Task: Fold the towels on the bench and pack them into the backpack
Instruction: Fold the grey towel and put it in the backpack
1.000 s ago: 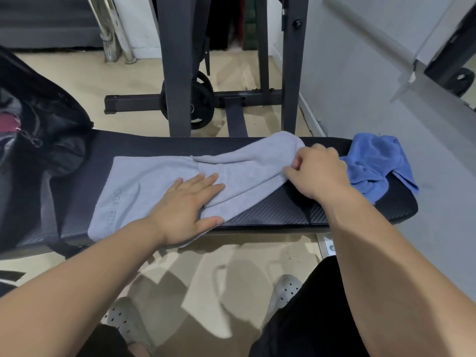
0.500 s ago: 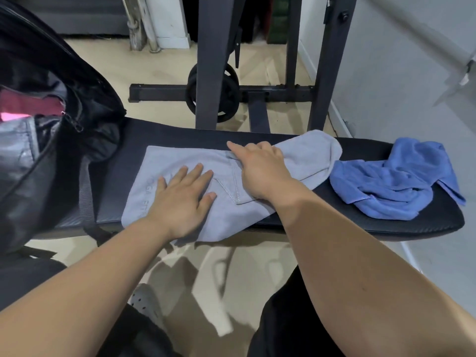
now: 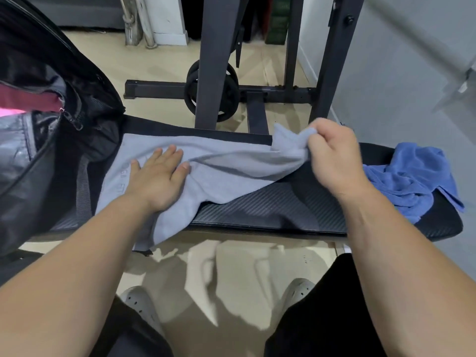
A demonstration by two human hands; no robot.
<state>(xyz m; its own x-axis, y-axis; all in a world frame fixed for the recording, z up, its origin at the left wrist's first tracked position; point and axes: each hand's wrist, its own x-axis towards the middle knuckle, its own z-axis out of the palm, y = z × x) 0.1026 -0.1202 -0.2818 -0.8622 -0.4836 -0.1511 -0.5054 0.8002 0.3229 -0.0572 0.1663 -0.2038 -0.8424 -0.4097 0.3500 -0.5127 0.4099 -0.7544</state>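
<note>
I press my flat left hand (image 3: 158, 180) on the grey towel (image 3: 226, 166) to anchor it, while my right hand (image 3: 332, 155) pinches, seemingly, its far corner for folding.

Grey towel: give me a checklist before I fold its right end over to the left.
1. Left hand flat on the grey towel, pinning it: ok.
2. Right hand pinching the towel's right end, lifted off the bench: ok.
3. Towel smooth and fully on the bench: not ok; creased, near edge hangs over.
4. Blue towel apart from the fold path: ok.
5. Backpack open: ok. Room inside: cannot tell.
</note>
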